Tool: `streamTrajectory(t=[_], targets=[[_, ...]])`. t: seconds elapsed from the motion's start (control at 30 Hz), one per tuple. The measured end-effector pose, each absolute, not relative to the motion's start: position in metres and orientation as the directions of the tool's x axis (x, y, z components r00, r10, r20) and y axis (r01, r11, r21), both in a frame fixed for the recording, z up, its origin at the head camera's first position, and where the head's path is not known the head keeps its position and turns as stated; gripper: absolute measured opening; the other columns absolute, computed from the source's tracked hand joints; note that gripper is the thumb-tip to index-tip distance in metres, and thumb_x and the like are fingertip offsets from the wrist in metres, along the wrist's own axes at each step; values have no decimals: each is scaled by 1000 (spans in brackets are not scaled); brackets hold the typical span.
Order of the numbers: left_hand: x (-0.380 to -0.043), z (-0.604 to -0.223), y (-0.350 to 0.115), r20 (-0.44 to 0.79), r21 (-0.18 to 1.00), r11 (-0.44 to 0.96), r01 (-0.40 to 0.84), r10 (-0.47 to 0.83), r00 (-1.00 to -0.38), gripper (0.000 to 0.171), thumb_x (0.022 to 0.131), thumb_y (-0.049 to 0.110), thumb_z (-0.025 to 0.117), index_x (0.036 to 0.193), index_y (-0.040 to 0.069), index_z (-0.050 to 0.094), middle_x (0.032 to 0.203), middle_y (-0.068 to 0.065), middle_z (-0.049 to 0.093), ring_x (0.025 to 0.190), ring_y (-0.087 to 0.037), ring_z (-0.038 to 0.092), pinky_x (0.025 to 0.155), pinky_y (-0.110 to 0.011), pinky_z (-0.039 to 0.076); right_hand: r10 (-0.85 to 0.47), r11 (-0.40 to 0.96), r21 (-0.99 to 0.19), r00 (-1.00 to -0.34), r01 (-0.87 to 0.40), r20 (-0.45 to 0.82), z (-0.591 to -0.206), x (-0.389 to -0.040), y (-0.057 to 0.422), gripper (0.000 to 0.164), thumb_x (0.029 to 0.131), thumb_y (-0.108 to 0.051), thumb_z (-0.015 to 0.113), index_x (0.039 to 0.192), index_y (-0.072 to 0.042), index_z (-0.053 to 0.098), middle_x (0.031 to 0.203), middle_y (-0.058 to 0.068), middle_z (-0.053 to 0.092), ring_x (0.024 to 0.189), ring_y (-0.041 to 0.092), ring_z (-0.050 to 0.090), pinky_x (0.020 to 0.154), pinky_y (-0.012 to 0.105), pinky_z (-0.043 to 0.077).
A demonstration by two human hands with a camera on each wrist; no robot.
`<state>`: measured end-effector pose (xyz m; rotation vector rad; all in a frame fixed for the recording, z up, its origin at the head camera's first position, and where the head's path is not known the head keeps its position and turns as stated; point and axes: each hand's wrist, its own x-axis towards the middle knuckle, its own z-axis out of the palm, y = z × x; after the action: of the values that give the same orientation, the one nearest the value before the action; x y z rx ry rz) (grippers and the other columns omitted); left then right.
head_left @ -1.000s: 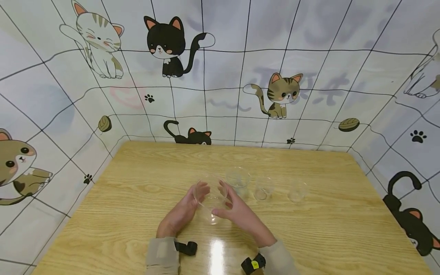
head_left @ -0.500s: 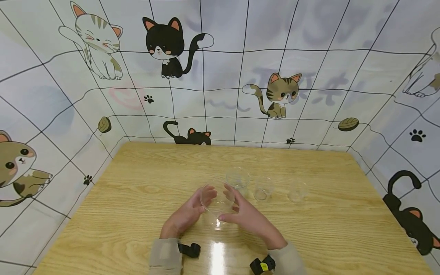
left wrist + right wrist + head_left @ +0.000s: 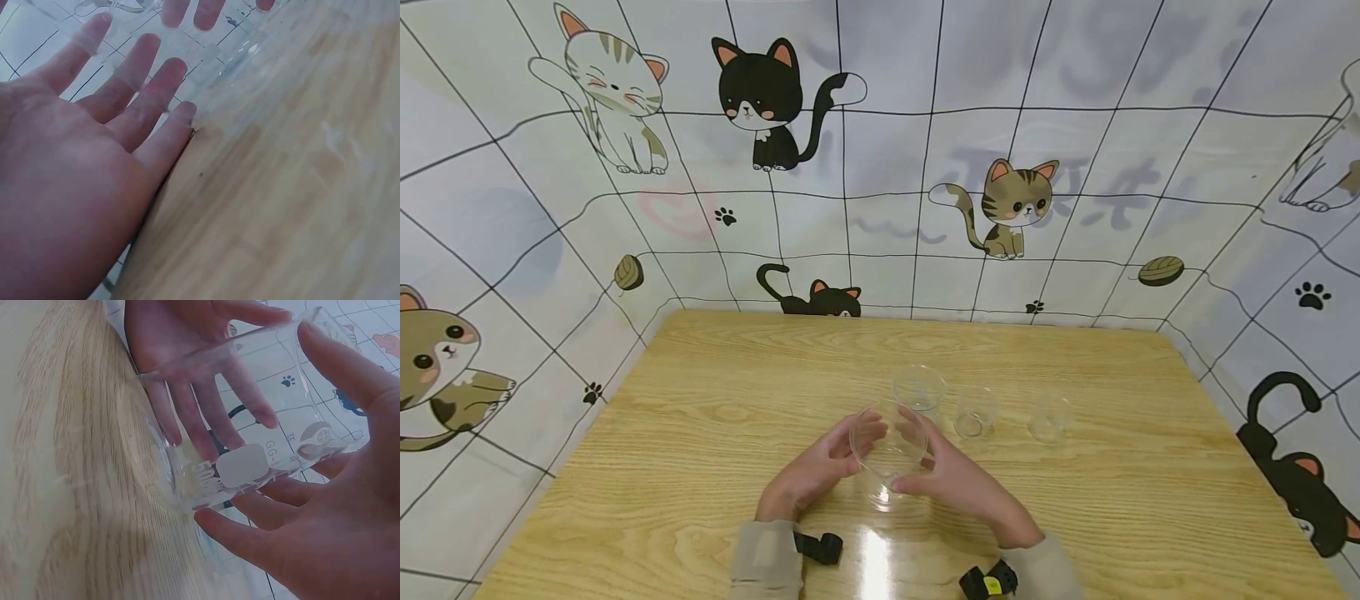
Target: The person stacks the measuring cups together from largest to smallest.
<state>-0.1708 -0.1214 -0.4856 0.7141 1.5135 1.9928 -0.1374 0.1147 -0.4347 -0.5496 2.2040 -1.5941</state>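
A clear glass beaker (image 3: 887,450) with white print, including "500", stands between the two hands, nearest the table's front. The right hand (image 3: 958,479) holds it in the head view, with the thumb on the near side and the fingers round the far right. In the right wrist view the beaker (image 3: 244,465) shows between that thumb and those fingers. The left hand (image 3: 820,465) lies along the beaker's left side. Its fingers (image 3: 147,94) look nearly straight in the left wrist view, against or very close to the glass; exact contact is unclear.
Three other clear glass vessels stand behind and to the right: a larger one (image 3: 919,385), a smaller one (image 3: 974,414) and another (image 3: 1048,419) farther right. They rest on a wooden table (image 3: 700,392) backed by a cat-printed cloth (image 3: 887,150).
Both hands and the beaker between them have moved right and slightly nearer the person. The other glass vessels have stayed in place.
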Motion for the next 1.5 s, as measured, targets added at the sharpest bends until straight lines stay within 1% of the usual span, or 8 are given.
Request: streamTrajectory(t=[0.27,0.6,0.87,1.1,1.2,1.33,1.47,1.5], targets=[[-170,-484,-119,100,975,-208,-71,710,-698,68,84,16,62,141,15,24,143,-10,28,131,-26,22,104,-45,18,-523,273,-954,-852,-127,-36,-437,-138,123,90,73,-28,73,140,-38,14,142,3,27,131,21,22,97,49,30],[-170,-485,-110,109,980,-191,-47,725,-680,65,85,-1,55,140,15,26,144,-8,27,131,-25,22,104,-45,19,-562,283,-950,-825,-133,-52,-435,-139,139,84,78,-21,69,140,-36,15,143,1,27,130,22,23,96,51,30],[-169,-483,-98,120,985,-173,-14,733,-670,63,85,11,60,139,16,27,142,-9,30,131,-22,24,105,-41,17,-618,236,-963,-785,-133,-43,-433,-142,156,79,81,-14,66,142,-27,17,142,7,28,128,26,27,93,49,35],[-164,-471,-89,120,984,-176,-18,741,-661,63,85,0,55,140,8,24,142,-17,27,132,-28,20,105,-46,13,-657,200,-975,-751,-96,-61,-432,-144,168,78,82,-12,64,142,-25,16,143,11,26,124,33,32,84,38,45],[-160,-462,-85,110,986,-167,-22,739,-665,63,85,3,57,139,5,25,141,-19,27,132,-30,20,105,-47,14,-659,215,-971,-749,-104,-66,-430,-144,172,77,82,-12,64,142,-24,17,142,12,27,126,33,30,84,35,45],[-158,-458,-79,106,986,-166,-28,744,-660,64,85,7,59,139,4,24,141,-20,27,131,-31,20,104,-48,14,-649,263,-960,-754,-96,-103,-427,-143,179,76,82,-15,64,142,-28,18,142,12,28,120,33,38,84,33,44],[-160,-465,-74,116,986,-164,-12,742,-661,64,85,7,59,139,7,26,141,-19,28,131,-31,21,104,-49,15,-635,313,-946,-759,-86,-141,-424,-142,183,77,81,-19,65,142,-29,18,141,12,28,117,34,42,85,34,43],[-160,-468,-73,117,987,-159,-3,739,-664,63,85,8,59,139,9,27,141,-18,28,130,-31,22,104,-48,16,-631,322,-943,-763,-88,-144,-423,-142,184,78,81,-19,66,142,-28,18,140,12,29,119,33,39,86,34,42]])
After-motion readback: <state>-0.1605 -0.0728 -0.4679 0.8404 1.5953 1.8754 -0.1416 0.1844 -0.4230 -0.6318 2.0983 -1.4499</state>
